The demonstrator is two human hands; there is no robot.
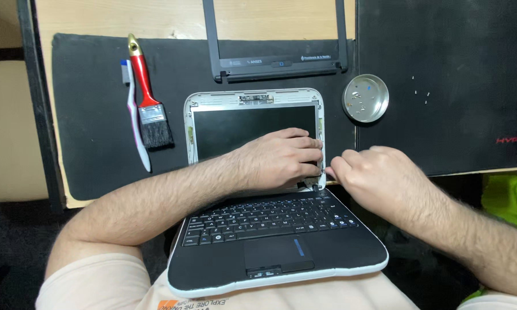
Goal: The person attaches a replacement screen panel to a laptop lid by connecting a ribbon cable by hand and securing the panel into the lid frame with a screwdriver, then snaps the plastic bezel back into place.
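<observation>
A small white-edged laptop [258,241] rests on my lap, its lid laid back onto the desk with the dark screen panel [235,126] bare of its bezel. My left hand [281,158] lies flat on the panel's lower right part, fingers pressing at the right edge. My right hand [373,172] is at the lid's lower right corner by the hinge, fingertips pinched together there; whether it holds something small is hidden. The removed black screen bezel [276,60] lies on the desk beyond the lid.
A red-handled paintbrush [149,97] and a toothbrush [135,115] lie on the black mat [92,143] at left. A round metal dish [365,97] with small screws sits right of the lid. Another dark mat [442,86] covers the right side.
</observation>
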